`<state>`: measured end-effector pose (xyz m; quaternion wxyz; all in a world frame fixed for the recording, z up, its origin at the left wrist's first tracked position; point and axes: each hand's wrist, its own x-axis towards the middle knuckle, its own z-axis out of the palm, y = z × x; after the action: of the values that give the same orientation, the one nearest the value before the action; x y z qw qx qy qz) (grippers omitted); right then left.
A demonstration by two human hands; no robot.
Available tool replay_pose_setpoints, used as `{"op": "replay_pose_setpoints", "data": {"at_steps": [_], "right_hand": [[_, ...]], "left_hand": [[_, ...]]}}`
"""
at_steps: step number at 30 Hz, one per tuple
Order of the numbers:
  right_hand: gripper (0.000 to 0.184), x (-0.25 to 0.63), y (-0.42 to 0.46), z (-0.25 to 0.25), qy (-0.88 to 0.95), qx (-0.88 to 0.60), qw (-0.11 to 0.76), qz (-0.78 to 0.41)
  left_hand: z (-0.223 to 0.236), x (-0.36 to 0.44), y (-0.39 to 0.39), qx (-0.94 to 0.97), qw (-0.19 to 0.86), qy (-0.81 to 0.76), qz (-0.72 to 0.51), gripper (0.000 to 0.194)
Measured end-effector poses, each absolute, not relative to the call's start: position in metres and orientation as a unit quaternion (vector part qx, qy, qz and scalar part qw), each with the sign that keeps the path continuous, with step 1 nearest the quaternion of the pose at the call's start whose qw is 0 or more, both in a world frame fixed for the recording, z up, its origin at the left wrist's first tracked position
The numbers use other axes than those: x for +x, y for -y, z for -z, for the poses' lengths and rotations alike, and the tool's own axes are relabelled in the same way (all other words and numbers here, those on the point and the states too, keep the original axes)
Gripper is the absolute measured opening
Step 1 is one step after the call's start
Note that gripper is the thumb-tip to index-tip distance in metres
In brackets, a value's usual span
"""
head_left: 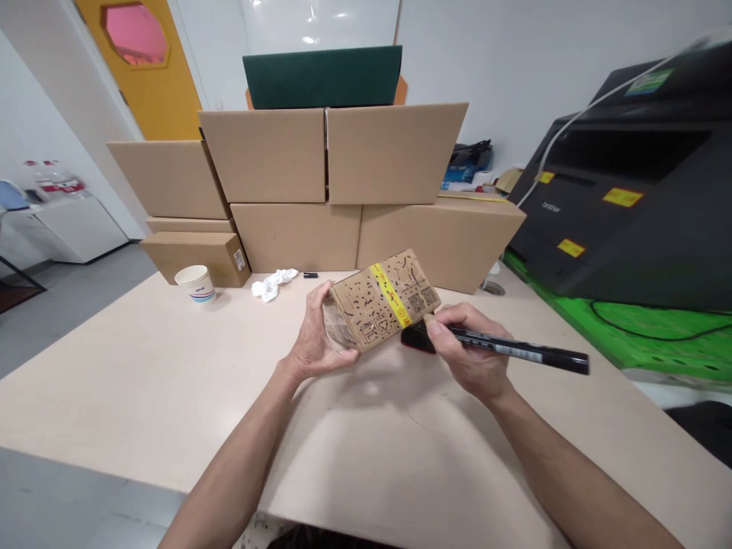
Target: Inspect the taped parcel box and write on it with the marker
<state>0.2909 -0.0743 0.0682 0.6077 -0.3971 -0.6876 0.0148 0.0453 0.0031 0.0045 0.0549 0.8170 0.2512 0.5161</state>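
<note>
A small cardboard box (pixel 357 309) is held tilted above the table. Black marks cover its top face, and a strip of yellow printed tape (pixel 390 296) crosses it. My left hand (pixel 314 343) is closed around the box's left end. Between the fingers of my right hand (pixel 472 354) is a black marker pen (pixel 526 351), its back end pointing right. The right fingertips are at the box's right corner; the pen's tip is hidden. Just below that corner is a black object with a red edge (pixel 417 340), partly covered, its kind unclear.
Large cardboard boxes (pixel 294 236) are stacked along the table's far side. Before them are a paper cup (pixel 195 284), crumpled white tissue (pixel 274 284) and a small black cap (pixel 310 275). A large dark Brother machine (pixel 629 198) stands at the right on a green base (pixel 640 343).
</note>
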Motion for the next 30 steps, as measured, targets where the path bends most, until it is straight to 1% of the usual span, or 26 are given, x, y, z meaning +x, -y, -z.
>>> {"op": "replay_pose_setpoints", "data": {"at_steps": [4,7,8,9,10,13,15,17,19,23,26,28,30], "right_hand": [[0.015,0.304,0.076,-0.062,0.670,-0.422,0.611,0.013],[0.007,0.316,0.079,-0.044,0.709,-0.414,0.569,0.043],[0.004,0.320,0.080,-0.035,0.735,-0.402,0.544,0.047],[0.005,0.324,0.081,-0.026,0.762,-0.386,0.517,0.052],[0.010,0.327,0.082,-0.016,0.796,-0.372,0.475,0.058],[0.029,0.331,0.083,0.011,0.853,-0.398,0.329,0.073],[0.037,0.329,0.081,0.024,0.875,-0.409,0.248,0.072],[0.039,0.325,0.077,0.033,0.890,-0.404,0.197,0.074],[0.038,0.321,0.072,0.040,0.898,-0.399,0.167,0.077],[0.032,0.318,0.069,0.048,0.901,-0.407,0.137,0.060],[0.037,0.321,0.070,0.047,0.887,-0.436,0.153,0.017],[0.040,0.324,0.069,0.043,0.849,-0.497,0.180,-0.015],[0.040,0.328,0.064,0.036,0.780,-0.591,0.202,-0.028]], "left_hand": [[-0.004,0.043,-0.005,0.812,0.072,-0.257,-0.520,0.125],[-0.006,0.043,-0.005,0.807,0.085,-0.254,-0.527,0.124],[-0.007,0.042,-0.005,0.809,0.086,-0.252,-0.524,0.124],[-0.009,0.042,-0.004,0.813,0.086,-0.251,-0.519,0.124],[-0.010,0.042,-0.004,0.817,0.083,-0.252,-0.512,0.124],[-0.012,0.040,-0.004,0.829,0.064,-0.255,-0.494,0.123],[-0.013,0.037,-0.005,0.835,0.055,-0.255,-0.484,0.122],[-0.014,0.034,-0.007,0.841,0.052,-0.255,-0.475,0.121],[-0.015,0.029,-0.009,0.846,0.050,-0.254,-0.466,0.120],[-0.015,0.022,-0.011,0.860,0.041,-0.255,-0.440,0.120],[-0.014,0.020,-0.012,0.866,0.039,-0.255,-0.428,0.121],[-0.013,0.021,-0.012,0.868,0.039,-0.251,-0.427,0.120],[-0.013,0.022,-0.012,0.869,0.038,-0.245,-0.429,0.119]]}}
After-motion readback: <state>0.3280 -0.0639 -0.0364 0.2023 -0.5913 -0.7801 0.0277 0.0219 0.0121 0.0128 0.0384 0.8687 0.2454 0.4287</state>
